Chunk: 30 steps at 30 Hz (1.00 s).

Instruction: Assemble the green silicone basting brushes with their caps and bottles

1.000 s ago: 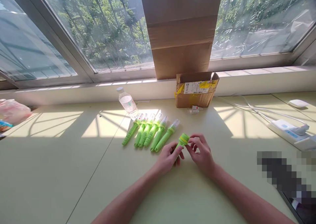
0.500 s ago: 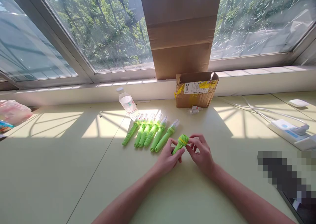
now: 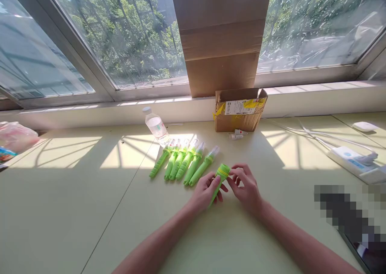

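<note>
A green tube-like handle (image 3: 217, 187) with a wider threaded end and a yellow ring (image 3: 223, 170) slants upward, its wide end away from me. My left hand (image 3: 205, 191) is closed around its body, thumb on top. At the wide end, my right hand (image 3: 245, 189) pinches the edge of the yellow ring between thumb and fingers. Several similar green handles with clear caps (image 3: 183, 161) lie in a row just beyond my left hand. What exactly the handles are, I cannot make out.
Behind the row stands a clear plastic bottle (image 3: 157, 127). An open cardboard box (image 3: 239, 111) sits against the sill, with small clear pieces (image 3: 237, 135) before it. A power strip (image 3: 352, 161) with cables lies right, near a pixelated dark object (image 3: 346, 217). Pink plastic bag (image 3: 18, 137) far left.
My left hand has shifted its grip on the green handle, and more of the handle's lower body shows below the thumb. My right hand stays at the ring.
</note>
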{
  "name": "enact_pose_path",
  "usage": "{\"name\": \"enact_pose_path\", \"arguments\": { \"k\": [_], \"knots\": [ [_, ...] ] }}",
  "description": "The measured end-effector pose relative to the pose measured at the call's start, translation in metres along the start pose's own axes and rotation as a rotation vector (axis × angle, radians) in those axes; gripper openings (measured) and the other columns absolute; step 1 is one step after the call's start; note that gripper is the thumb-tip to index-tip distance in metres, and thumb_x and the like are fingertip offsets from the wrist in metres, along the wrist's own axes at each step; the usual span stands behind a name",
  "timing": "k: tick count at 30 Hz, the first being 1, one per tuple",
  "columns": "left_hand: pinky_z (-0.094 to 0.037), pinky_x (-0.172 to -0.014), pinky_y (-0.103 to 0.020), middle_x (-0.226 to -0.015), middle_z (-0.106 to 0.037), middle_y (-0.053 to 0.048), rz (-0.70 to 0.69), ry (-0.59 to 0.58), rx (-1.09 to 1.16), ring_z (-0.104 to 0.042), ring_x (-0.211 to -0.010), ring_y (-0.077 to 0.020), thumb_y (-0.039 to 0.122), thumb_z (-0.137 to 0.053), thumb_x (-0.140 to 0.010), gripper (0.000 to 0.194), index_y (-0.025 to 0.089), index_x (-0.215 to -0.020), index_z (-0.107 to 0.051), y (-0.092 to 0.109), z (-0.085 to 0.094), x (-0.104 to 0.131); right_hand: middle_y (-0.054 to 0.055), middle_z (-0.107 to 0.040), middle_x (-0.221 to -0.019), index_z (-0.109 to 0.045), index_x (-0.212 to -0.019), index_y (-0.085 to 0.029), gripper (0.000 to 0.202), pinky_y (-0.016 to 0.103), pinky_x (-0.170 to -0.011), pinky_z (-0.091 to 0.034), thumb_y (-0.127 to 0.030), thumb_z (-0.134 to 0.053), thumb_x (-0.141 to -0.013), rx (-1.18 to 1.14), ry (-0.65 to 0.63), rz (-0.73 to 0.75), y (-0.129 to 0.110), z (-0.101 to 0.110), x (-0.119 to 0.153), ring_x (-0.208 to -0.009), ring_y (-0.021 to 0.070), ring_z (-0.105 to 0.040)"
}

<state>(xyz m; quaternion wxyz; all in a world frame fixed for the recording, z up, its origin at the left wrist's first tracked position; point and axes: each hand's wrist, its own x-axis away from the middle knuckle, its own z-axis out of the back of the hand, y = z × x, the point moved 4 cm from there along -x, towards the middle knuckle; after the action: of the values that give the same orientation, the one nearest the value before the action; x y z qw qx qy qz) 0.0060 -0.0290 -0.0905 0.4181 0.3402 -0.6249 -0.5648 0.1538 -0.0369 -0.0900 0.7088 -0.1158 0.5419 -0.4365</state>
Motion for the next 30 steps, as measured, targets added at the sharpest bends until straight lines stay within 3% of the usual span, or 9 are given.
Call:
{"name": "enact_pose_path", "arguments": {
  "k": [8,14,19,30],
  "knots": [
    [-0.029,-0.033,-0.018,-0.060,-0.058,0.000,-0.021,0.002,-0.042,-0.042,-0.035,-0.0056,0.056,-0.039,-0.090,0.045,0.015,-0.079,-0.052,-0.0005,0.0013,0.0001,0.006,-0.053,-0.099,-0.057,-0.093,-0.021,0.008,0.022,-0.047,-0.048,-0.015,-0.054,-0.088,-0.009,-0.021,0.008,-0.0018,-0.0024,0.0001,-0.056,0.0076,-0.054],
    [-0.026,-0.032,-0.016,-0.058,-0.058,0.007,0.031,0.039,-0.006,-0.040,-0.033,-0.0052,0.049,-0.062,-0.079,0.037,0.021,-0.091,-0.040,-0.0031,0.0012,0.0012,0.006,-0.054,-0.100,-0.057,-0.098,-0.021,0.011,0.022,-0.047,-0.049,-0.016,-0.054,-0.088,0.001,-0.046,0.028,-0.0008,-0.0038,0.0016,-0.055,0.0077,-0.054],
    [-0.032,-0.033,-0.017,-0.068,-0.065,0.002,0.022,0.087,0.012,-0.048,-0.036,-0.0068,0.049,-0.062,-0.078,0.037,0.020,-0.082,-0.039,-0.0020,0.0014,0.0015,0.006,-0.052,-0.101,-0.057,-0.099,-0.022,0.013,0.022,-0.048,-0.050,-0.015,-0.055,-0.088,0.005,-0.052,0.006,-0.0015,-0.0034,0.0012,-0.055,0.0073,-0.054],
    [-0.041,-0.038,-0.021,-0.071,-0.068,-0.005,0.006,0.094,0.005,-0.054,-0.041,-0.0095,0.050,-0.062,-0.078,0.037,0.015,-0.082,-0.056,-0.0002,0.0035,-0.0008,0.006,-0.054,-0.099,-0.056,-0.093,-0.021,0.006,0.021,-0.047,-0.049,-0.016,-0.054,-0.089,0.019,-0.031,0.027,-0.0034,-0.0035,0.0003,-0.055,0.0075,-0.055]
  ]
}}
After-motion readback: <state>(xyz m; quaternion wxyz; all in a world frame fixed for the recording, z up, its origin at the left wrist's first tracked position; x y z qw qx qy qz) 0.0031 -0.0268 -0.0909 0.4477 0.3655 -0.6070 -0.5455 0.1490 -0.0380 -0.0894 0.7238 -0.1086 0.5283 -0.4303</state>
